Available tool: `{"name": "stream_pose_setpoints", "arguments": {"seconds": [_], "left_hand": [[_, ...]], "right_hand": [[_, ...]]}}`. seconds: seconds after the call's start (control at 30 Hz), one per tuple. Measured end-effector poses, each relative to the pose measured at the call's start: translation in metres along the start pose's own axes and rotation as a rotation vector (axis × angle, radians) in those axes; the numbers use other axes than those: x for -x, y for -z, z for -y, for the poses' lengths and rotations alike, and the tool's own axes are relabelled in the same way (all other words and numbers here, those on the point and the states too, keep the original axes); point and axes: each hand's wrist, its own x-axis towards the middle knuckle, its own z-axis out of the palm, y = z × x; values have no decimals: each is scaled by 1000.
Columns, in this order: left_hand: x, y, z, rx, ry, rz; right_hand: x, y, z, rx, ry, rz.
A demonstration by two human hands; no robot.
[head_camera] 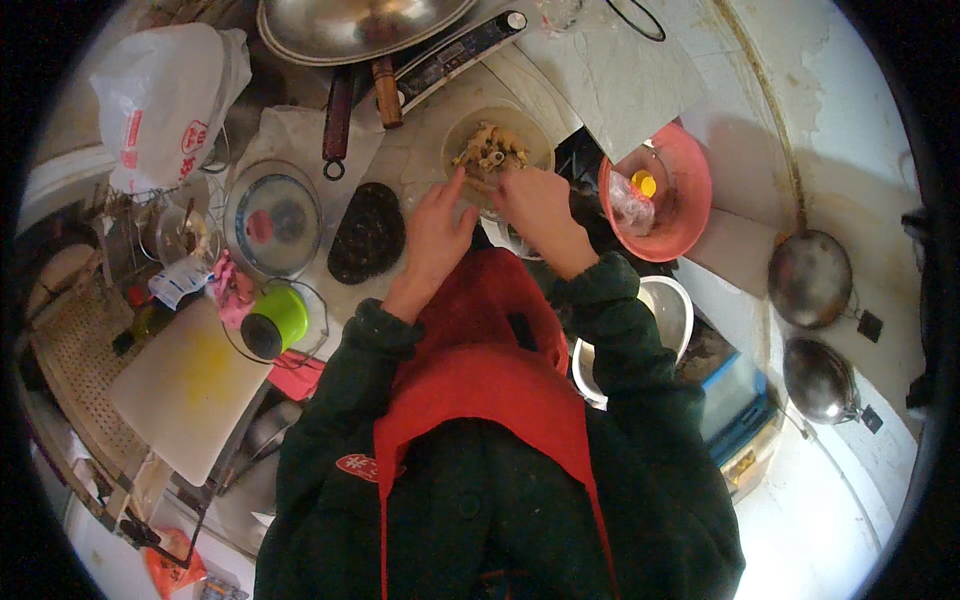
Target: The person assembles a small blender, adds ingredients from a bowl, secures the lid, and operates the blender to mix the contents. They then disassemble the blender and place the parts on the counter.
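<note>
A shallow round bowl point(541, 129) stands on the counter in front of me. Piled in it are pale brown pieces of food point(491, 142), knobbly and possibly bony. My left hand point(441, 234) is at the bowl's near left edge with its fingers extended and apart, and nothing shows in it. Over the near right part of the bowl, my right hand point(541, 214) has its fingers curled down by the food. Its fingertips are hidden, so whether it grips a piece cannot be seen.
A black oval mat point(367, 234) and a glass lid point(306, 199) lie left. Beyond are a wok point(367, 30) and its protruding handles. A red basin point(694, 195) stands right. A green mug point(285, 315) and a white cutting board point(187, 397) are lower left.
</note>
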Motion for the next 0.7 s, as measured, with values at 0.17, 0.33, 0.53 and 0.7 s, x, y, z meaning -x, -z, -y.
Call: {"name": "stream_pose_setpoints", "arguments": {"seconds": [0.17,0.33,0.53,0.7], "left_hand": [[2,-6,-1,-47,-75,-88],[2,-2,-6,-51,1,-24],[-2,0,-8,-90,-10,-3],[-3,0,-7,-77,-23,-21]], "right_hand": [[4,-2,-11,-53,-18,-49],[9,0,3,-83,-2,-90],[0,-4,-10,-99,36,-54],[-9,-6,-6,5,90,42]]}}
